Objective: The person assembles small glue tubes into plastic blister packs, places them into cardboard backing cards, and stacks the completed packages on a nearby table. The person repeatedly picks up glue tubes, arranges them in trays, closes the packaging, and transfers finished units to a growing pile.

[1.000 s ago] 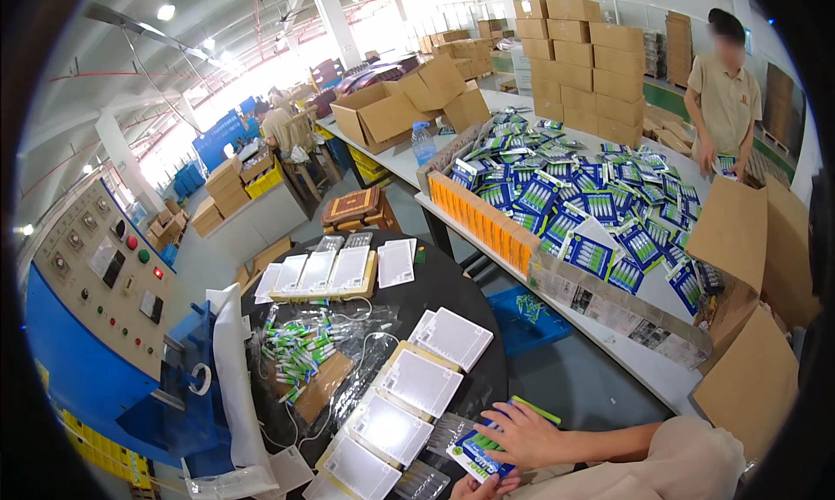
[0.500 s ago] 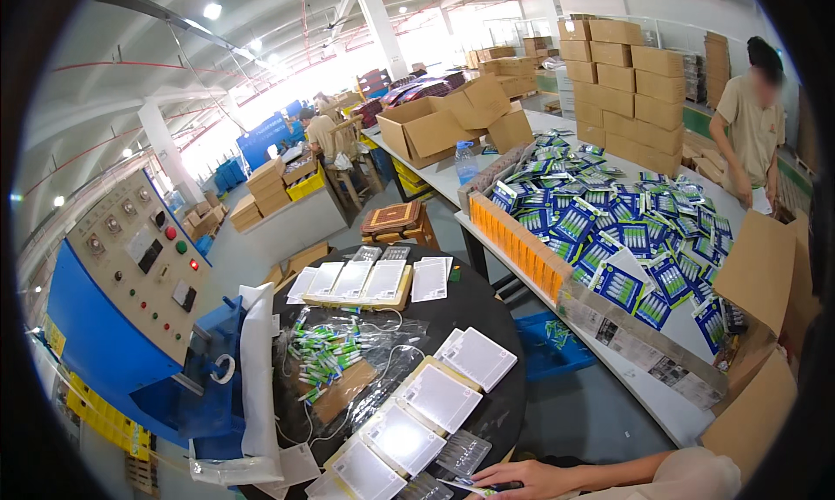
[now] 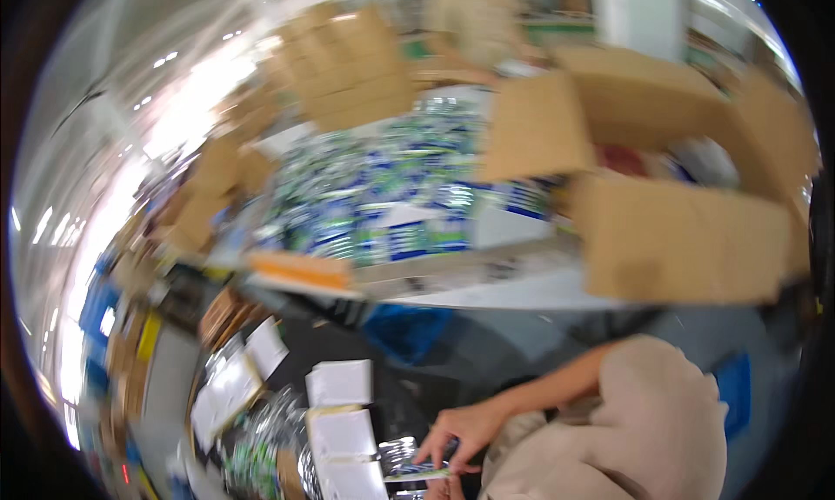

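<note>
My right hand reaches in from the right, bent over a flat thin packet with a white and green edge and some blue. Its fingers press on the packet, and a small dark item shows under them, too blurred to name. Only part of my left hand shows at the lower edge, its fingers closed at the packet's right end. Next to the hands, clear plastic blister trays lie on the dark round table. White cards in frames stand in a row left of them.
Beyond lies a worktable heaped with blue-and-green packets. An open carton stands at its right, stacked cartons behind. Another person stands at the far side. A blue bin sits beneath the worktable.
My view has swung to the right and blurred, so the blue control box has left the picture. The packet and my right hand now show more fully, and part of my left hand has come into view.
</note>
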Tool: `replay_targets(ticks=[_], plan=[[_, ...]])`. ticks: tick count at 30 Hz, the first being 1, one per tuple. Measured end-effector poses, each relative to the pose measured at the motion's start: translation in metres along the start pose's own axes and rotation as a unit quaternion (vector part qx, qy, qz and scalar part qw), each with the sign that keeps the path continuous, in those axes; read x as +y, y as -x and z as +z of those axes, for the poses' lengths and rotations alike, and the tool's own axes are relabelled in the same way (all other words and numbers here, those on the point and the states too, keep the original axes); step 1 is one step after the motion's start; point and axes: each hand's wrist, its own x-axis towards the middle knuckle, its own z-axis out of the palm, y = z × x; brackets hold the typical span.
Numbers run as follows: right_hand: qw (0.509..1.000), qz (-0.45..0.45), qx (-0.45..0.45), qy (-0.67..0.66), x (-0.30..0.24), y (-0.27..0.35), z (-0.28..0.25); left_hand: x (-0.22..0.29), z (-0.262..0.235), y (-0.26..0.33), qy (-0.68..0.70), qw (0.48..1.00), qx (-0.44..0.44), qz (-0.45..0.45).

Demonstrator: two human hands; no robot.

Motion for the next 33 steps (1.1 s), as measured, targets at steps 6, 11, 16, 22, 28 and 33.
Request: replay_targets(ticks=[6,11,16,22,28,33], plan=[[0.900,-0.007,0.263,0.348,-0.039,0.079,0.053,0.020,0.035,-0.024,0.325,0.935,-0.115,-0.079],[0.908,0.031,0.327,0.262,-0.078,0.153,0.066,0.072,0.047,-0.058,0.354,0.906,-0.231,0.009],[0.887,-0.034,0.396,0.234,-0.087,0.226,0.074,0.130,0.090,-0.081,0.391,0.854,-0.343,0.020],[0.863,-0.035,0.463,0.199,-0.079,0.340,0.093,0.213,0.163,-0.092,0.381,0.772,-0.508,0.010],[0.729,0.050,0.626,0.271,-0.071,0.451,0.140,0.306,0.228,-0.099,0.376,0.723,-0.579,-0.005],[0.646,0.096,0.676,0.342,-0.088,0.479,0.146,0.344,0.246,-0.105,0.334,0.772,-0.540,0.024]])
